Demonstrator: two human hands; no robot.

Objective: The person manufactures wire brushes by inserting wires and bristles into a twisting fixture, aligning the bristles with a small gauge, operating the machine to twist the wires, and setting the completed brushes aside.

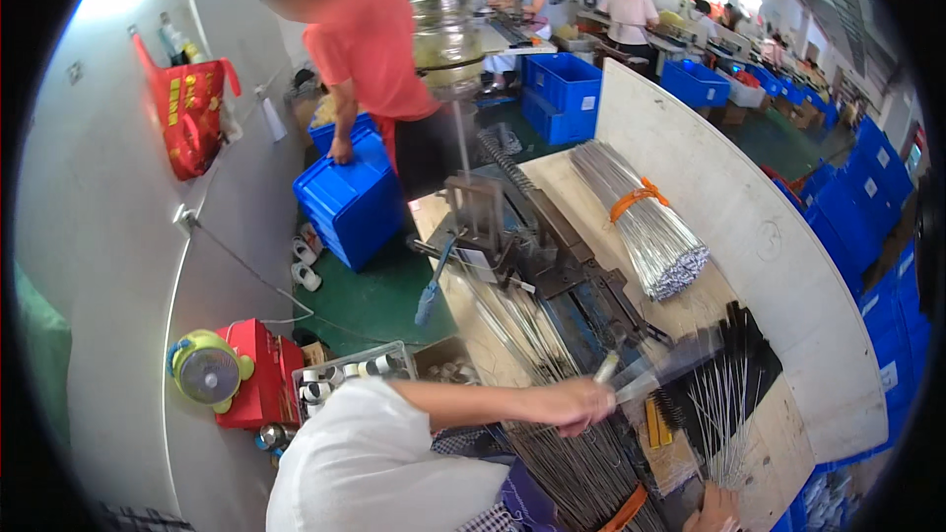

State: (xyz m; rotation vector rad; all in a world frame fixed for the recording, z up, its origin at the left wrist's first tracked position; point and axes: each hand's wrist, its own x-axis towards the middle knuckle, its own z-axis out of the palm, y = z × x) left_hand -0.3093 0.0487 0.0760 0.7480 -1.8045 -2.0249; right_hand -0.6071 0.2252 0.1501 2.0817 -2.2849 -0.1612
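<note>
Left hand [581, 404] grips one blurred rod [655, 372]; two banded wire bundles [641, 222] nearby.

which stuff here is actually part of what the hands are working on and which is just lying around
In use:
left hand gripping a blurred tool
right hand at the thin loose wires
metal jig

Lying about:
tied rod bundle
blue crates
small fan
red box

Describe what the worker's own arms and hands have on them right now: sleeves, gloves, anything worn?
Both hands are bare, no gloves. The left hand is at the end of a bare forearm coming out of a loose white short sleeve. Of the right hand only a small part shows at the lower edge; no sleeve, watch or ring is visible.
</note>
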